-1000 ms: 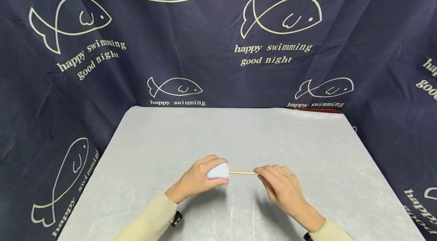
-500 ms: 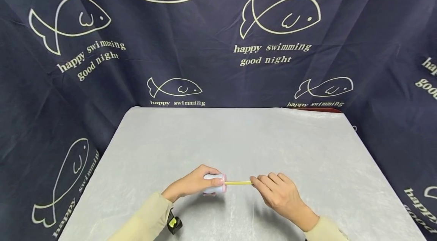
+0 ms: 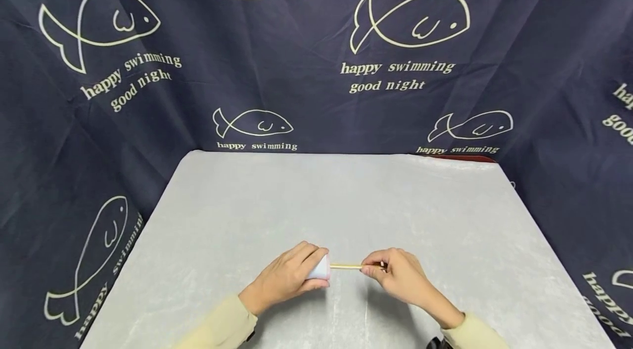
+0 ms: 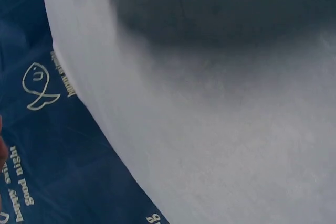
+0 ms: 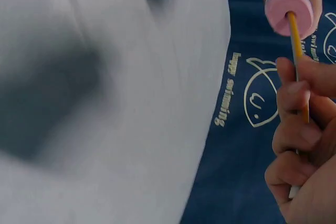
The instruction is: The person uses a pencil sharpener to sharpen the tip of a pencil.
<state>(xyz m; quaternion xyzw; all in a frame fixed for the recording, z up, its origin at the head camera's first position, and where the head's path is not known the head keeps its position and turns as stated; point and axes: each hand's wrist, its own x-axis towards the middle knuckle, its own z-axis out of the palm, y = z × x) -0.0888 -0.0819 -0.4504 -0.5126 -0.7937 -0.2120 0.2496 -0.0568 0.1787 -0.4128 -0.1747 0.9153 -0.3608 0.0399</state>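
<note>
My left hand (image 3: pixel 284 277) grips a light blue and pink pencil sharpener (image 3: pixel 323 268), fingers over its top and thumb below. The sharpener's pink round face (image 5: pixel 301 4) points toward my right hand in the right wrist view. A yellow pencil (image 3: pixel 346 266) runs level from the hole in that face, its tip hidden inside. My right hand (image 3: pixel 403 277) pinches the pencil between thumb and forefinger, and the other fingers curl around its rear part. The pencil's pale end (image 5: pixel 294 191) shows below those fingers. Both hands are held above the table.
A table with a pale grey cloth (image 3: pixel 346 200) lies beneath the hands. Dark blue curtains (image 3: pixel 316 52) with fish drawings and lettering surround it at the back and sides. A dark red edge (image 3: pixel 460 158) shows at the table's back right corner.
The left hand rolled back, then forward over the sharpener again. The right hand turned on the pencil, and its thumb now shows. Both hands sit slightly lower in view than one second ago.
</note>
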